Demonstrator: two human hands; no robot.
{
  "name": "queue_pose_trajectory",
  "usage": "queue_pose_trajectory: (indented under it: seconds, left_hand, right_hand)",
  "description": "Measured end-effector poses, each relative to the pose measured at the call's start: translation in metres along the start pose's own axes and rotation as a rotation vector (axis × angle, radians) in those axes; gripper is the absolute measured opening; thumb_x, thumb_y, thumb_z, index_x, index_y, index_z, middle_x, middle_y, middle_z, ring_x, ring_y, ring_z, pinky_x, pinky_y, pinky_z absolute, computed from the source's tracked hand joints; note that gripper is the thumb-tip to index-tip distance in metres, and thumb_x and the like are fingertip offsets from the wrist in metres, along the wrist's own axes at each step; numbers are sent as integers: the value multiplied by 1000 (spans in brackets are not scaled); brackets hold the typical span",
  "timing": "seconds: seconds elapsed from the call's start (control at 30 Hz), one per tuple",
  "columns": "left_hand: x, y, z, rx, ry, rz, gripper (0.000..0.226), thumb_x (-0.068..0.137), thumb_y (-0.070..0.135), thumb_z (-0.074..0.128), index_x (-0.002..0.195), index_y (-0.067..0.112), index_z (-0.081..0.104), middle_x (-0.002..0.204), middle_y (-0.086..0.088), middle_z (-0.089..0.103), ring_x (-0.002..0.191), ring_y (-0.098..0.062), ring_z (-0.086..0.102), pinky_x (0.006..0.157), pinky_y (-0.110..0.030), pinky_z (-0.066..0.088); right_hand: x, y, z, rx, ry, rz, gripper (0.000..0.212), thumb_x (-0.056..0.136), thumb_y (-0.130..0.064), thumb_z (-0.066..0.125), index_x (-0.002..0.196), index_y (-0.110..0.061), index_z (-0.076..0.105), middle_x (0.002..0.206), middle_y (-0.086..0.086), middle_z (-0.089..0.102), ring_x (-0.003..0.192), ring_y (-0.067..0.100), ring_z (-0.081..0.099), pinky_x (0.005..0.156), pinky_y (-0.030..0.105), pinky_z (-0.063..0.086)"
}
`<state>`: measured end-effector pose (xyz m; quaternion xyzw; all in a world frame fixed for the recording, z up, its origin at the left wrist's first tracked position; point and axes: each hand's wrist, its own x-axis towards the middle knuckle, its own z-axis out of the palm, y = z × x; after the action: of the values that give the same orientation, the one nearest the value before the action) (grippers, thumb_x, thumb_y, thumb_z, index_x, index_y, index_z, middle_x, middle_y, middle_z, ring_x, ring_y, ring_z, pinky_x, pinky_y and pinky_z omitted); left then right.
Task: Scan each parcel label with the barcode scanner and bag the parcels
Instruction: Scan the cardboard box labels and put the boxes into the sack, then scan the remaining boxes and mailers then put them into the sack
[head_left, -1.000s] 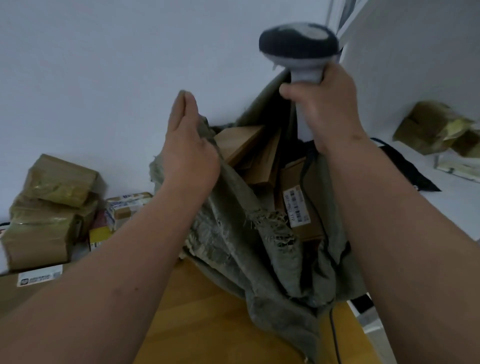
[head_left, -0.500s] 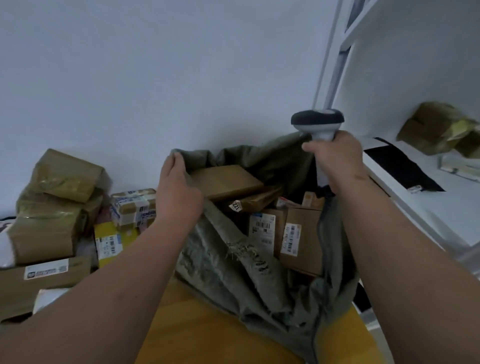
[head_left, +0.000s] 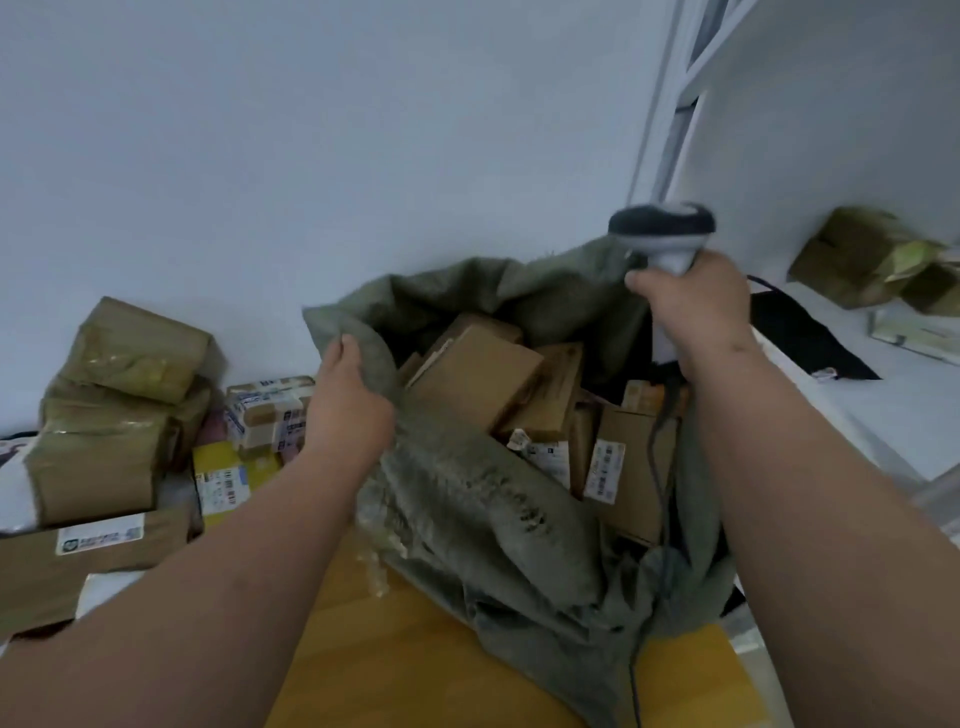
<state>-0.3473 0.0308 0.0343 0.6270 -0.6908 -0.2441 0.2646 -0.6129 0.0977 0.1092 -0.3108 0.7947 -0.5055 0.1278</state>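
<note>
A grey-green woven sack (head_left: 483, 499) stands open on a wooden table, filled with several brown cardboard parcels (head_left: 478, 376) bearing white barcode labels. My left hand (head_left: 345, 405) grips the sack's left rim and holds it open. My right hand (head_left: 691, 306) grips the handle of a grey and black barcode scanner (head_left: 662, 231) at the sack's right rim, its head above my fist and its cable trailing down into the sack. Whether that hand also holds the sack's cloth is hidden.
Taped brown parcels (head_left: 119, 395) are stacked at the left against the wall, with a yellow box (head_left: 223, 478) and a printed box (head_left: 267, 410) beside them. A white shelf (head_left: 883, 405) at the right carries a black pouch (head_left: 800, 332) and crumpled parcels (head_left: 872, 260). Bare wooden tabletop (head_left: 395, 654) lies in front.
Both hands have come down with the sack's rim and spread apart, so the mouth is wider and the parcels inside show more. The scanner dropped with my right hand.
</note>
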Motion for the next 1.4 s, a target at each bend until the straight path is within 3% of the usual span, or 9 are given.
queue_pose_trajectory:
  seconds: [0.2,0.43,0.53,0.63,0.7,0.83,0.93,1.07,1.4]
  left_hand:
    - [-11,-27,4,-1,-56,-93,75,91,-3,47,156,16,17,163,-1,6,148,-23,17,112,-35,29]
    - [-27,-34,-1,23,-20,-81,77,85,-4,54,151,26,30,156,-2,10,119,-31,49,93,-39,51]
    - [-35,-39,-3,88,-7,-83,73,83,-4,56,148,25,36,149,-5,17,109,-30,51,89,-37,50]
    - [-42,-46,-6,163,1,-86,65,85,-1,57,144,24,42,145,-7,20,111,-31,52,91,-37,50]
    - [-45,-49,-9,185,11,-74,63,85,0,58,142,23,44,145,-6,20,113,-29,51,90,-36,49]
    - [-51,-54,-13,172,-14,-58,68,84,0,59,145,24,40,148,-6,19,119,-30,48,88,-33,47]
    - [-53,-66,-16,156,-63,-34,65,88,14,62,146,27,35,151,-5,23,122,-28,44,80,-30,41]
    - [-65,-79,-27,72,-71,-60,55,94,30,56,146,26,36,152,-5,23,129,-29,42,99,-41,41]
    - [-82,-152,-87,175,-17,-187,55,90,19,53,143,27,42,148,-2,34,122,-30,49,97,-49,46]
  right_hand:
    - [-17,22,14,-118,-123,35,25,87,-23,71,103,-13,55,95,5,56,86,21,54,76,35,45]
    - [-38,12,16,-74,-40,-66,21,83,-21,70,87,-14,51,101,10,55,117,34,53,101,49,48]
    - [-52,7,18,-81,-65,-76,29,80,-23,69,98,-3,60,106,19,60,103,35,61,87,47,54]
    - [-72,8,28,-14,-184,-30,35,68,-33,67,96,-14,62,108,17,63,88,29,66,82,49,58]
    - [-89,14,40,-42,-287,11,21,72,-30,69,88,-17,61,99,11,67,85,26,67,81,51,59]
    - [-123,30,68,-48,-461,99,32,64,-33,66,90,-16,64,87,14,71,84,35,70,79,55,59]
    - [-147,37,85,-108,-614,153,24,72,-30,67,92,-16,63,86,15,70,81,35,70,80,55,59]
    - [-174,37,99,-94,-751,248,27,86,-22,71,108,-11,60,98,20,69,92,36,70,85,53,59]
    - [-240,-14,135,-1,-629,83,14,85,-16,68,93,-5,65,91,23,71,87,38,70,80,51,58]
